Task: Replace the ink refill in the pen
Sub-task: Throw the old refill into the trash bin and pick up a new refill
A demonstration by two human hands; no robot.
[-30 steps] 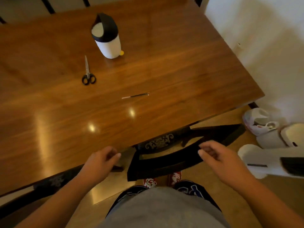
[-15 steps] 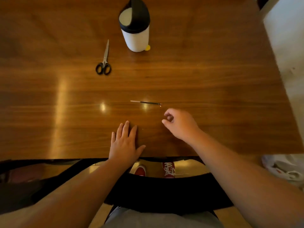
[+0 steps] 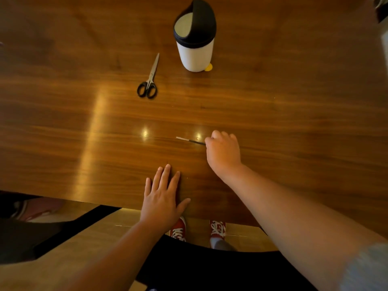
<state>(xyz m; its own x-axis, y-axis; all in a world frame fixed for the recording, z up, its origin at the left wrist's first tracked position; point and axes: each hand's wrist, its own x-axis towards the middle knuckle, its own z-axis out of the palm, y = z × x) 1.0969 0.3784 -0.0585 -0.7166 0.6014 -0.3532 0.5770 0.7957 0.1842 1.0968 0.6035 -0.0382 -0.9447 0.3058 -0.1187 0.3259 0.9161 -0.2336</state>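
Observation:
A thin ink refill [image 3: 188, 140], white at its left end and dark along the rest, lies on the wooden table [image 3: 294, 114]. My right hand [image 3: 223, 153] is curled over its right end, fingertips closed on the tip. Whether the refill is lifted off the wood I cannot tell. My left hand [image 3: 164, 197] rests flat on the table near the front edge, fingers spread, holding nothing. No pen body is in view.
Black-handled scissors [image 3: 149, 80] lie farther back. A small white bin with a black swing lid [image 3: 195, 36] stands behind them to the right. A dark chair back [image 3: 210, 267] and red shoes [image 3: 178, 228] show below the table's front edge.
My right hand has moved forward from just short of the refill and closed on its right end. The left hand stays flat near the table edge. A second ago both hands were below the table.

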